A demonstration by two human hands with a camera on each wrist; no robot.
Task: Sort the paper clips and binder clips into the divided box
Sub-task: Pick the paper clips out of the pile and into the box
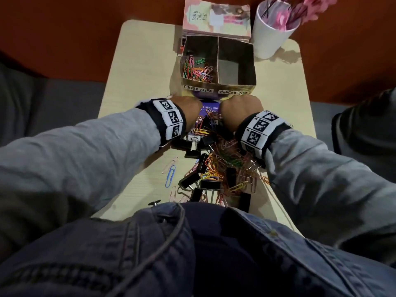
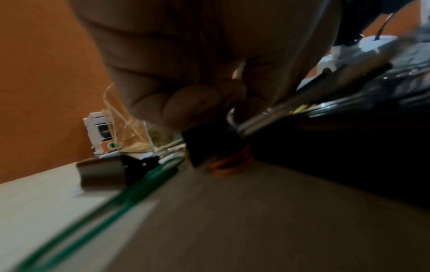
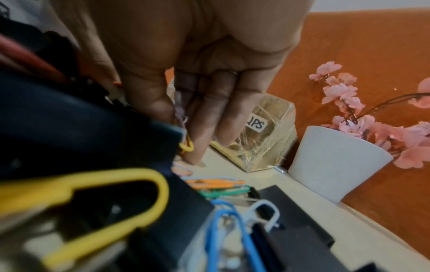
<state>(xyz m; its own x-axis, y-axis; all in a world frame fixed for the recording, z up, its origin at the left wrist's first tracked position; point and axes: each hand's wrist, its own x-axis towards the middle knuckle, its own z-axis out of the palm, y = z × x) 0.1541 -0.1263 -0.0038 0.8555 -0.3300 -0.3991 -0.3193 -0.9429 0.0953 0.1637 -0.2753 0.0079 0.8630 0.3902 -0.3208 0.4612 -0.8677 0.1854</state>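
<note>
The left hand (image 2: 186, 88) is down at the far edge of the heap, fingers curled in; in the left wrist view the fingertips (image 2: 193, 106) pinch the top of a black binder clip (image 2: 209, 145), with some orange paper clips caught under it. The right hand (image 3: 190, 77) reaches down just beside it, fingers long and nearly straight, tips among a few coloured paper clips; a yellow paper clip (image 3: 186, 145) sits against the fingers, but I cannot tell whether it is actually pinched.

Between and behind the wrists lies the mixed pile (image 1: 216, 166) of black binder clips and bright paper clips, spread over the bench (image 1: 137, 67) toward the person's lap. A blue paper clip (image 1: 170, 175) lies apart on the left.

Just beyond the hands stands the divided box (image 1: 252, 61). Its left compartment, labelled paper clips, already holds a tangle of coloured clips (image 1: 197, 70); the right one, labelled binder clips, looks bare.

The paper clips will likely be light, slick and inclined to hook together, so a pinch may drag up a chain; best shaken loose before dropping. The binder clips should be stiffer and heavier, easiest taken by the black body or a wire handle.

Past the box sit a pink book (image 1: 216, 18) and a white pot (image 1: 272, 33) of pink flowers.
</note>
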